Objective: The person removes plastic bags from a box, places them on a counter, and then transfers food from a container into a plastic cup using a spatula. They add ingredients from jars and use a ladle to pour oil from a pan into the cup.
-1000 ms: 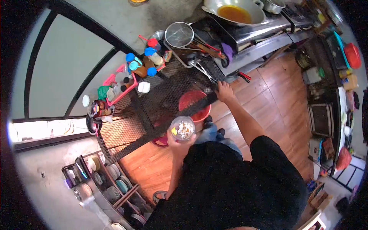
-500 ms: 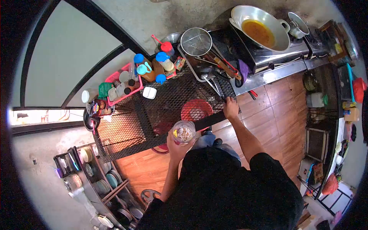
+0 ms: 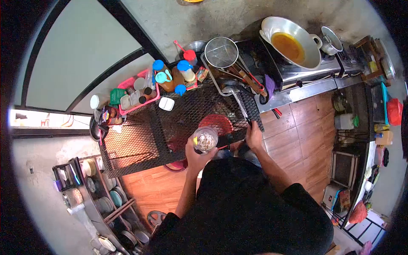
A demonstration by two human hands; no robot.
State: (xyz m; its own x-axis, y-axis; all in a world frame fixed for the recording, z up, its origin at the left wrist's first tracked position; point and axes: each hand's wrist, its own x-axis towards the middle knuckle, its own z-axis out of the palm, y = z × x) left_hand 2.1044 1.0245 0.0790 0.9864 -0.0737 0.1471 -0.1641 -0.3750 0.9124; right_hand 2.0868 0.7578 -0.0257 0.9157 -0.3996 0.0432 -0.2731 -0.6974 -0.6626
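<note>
My left hand (image 3: 196, 156) is wrapped round a clear plastic cup (image 3: 206, 139) and holds it upright above the table's near edge. Pale, brownish pieces of food show inside the cup, with a bit of yellow at its left rim. At the right end of the mesh-topped table (image 3: 136, 146), my right hand (image 3: 254, 137) is closed at the black end of a long-handled metal utensil (image 3: 241, 106). The utensil's far end lies on a metal tray (image 3: 216, 80) among other utensils, where its head is partly hidden.
A pink basket (image 3: 127, 83) of containers and several blue-lidded bottles (image 3: 158, 66) line the table's back. A round strainer (image 3: 221, 52) rests over the tray. Right of it, a wok (image 3: 312, 59) with orange-brown liquid sits on the stove. Beneath the mesh is a red basin (image 3: 221, 123).
My right hand has come nearer my body, and the utensil's black handle end has shifted with it. The cup stays in my left hand. The camera view has shifted slightly.
</note>
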